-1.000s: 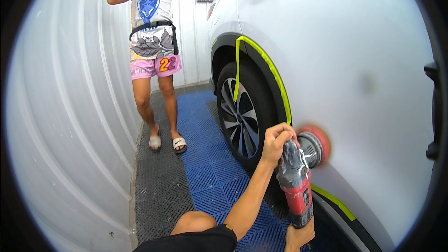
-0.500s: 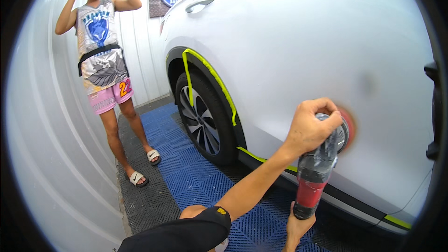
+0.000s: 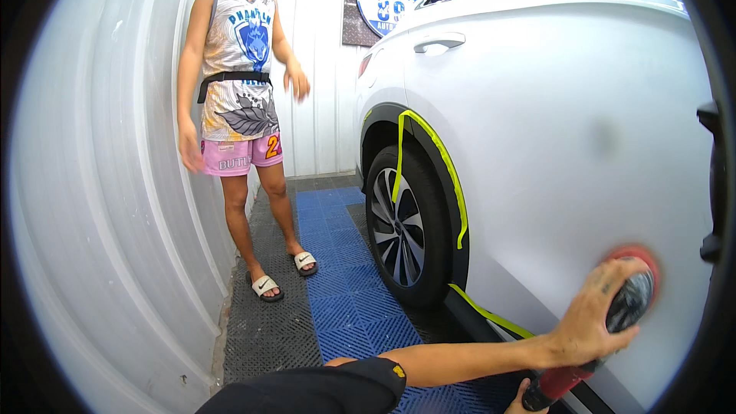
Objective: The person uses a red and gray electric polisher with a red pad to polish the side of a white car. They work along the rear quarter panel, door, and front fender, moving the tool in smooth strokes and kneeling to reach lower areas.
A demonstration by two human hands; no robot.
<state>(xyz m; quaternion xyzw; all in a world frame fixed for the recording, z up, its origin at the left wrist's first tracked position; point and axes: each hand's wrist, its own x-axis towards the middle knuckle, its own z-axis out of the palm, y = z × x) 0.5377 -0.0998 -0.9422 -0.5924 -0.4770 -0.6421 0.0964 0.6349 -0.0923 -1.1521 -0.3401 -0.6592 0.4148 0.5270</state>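
Observation:
A red and black car polisher rests its red round pad against the silver-white rear door of a car. My left hand is wrapped over the polisher's black head, its arm reaching across from the lower left. Down by the lower edge, my right hand grips the rear end of the polisher's body; most of that hand is cut off by the picture's edge. A dark blurry spot shows on the door above the pad.
Yellow-green masking tape lines the wheel arch, with a loose strip hanging over the rear wheel; more runs along the sill. Another person stands by the ribbed wall. Blue and black grid tiles cover the floor.
My view has swung left, so the polisher and both hands sit lower and further right. The polisher's body is tilted more sideways. The other person has lowered both arms from head height.

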